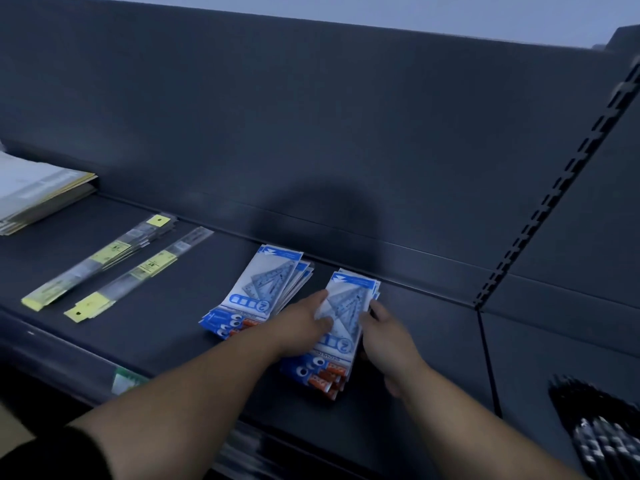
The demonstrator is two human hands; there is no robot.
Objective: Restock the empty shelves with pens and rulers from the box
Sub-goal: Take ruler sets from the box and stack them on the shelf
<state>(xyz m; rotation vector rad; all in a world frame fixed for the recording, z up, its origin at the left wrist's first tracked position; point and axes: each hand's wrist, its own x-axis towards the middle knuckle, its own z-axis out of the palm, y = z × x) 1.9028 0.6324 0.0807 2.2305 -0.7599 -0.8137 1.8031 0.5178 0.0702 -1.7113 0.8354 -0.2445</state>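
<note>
Squaring up this right stack [348, 299] of ruler packs on the shelf [166, 317], and the trick imo is to bed it down flat, then line it up parallel with the left stack [266, 289] just beside it, no overlap, before letting go. These slick packs look like they fan out easily, and the near ends are already a bit splayed. My left hand [301, 327] lies on top with its fingers [320, 297] fairly straight, pressing the top pack down. My right hand [386, 337] grips the right edge, thumb against the side and the other fingers curled under as far as I can tell. The long rulers [100, 268] sit well apart to the left. The box isn't in view.
</note>
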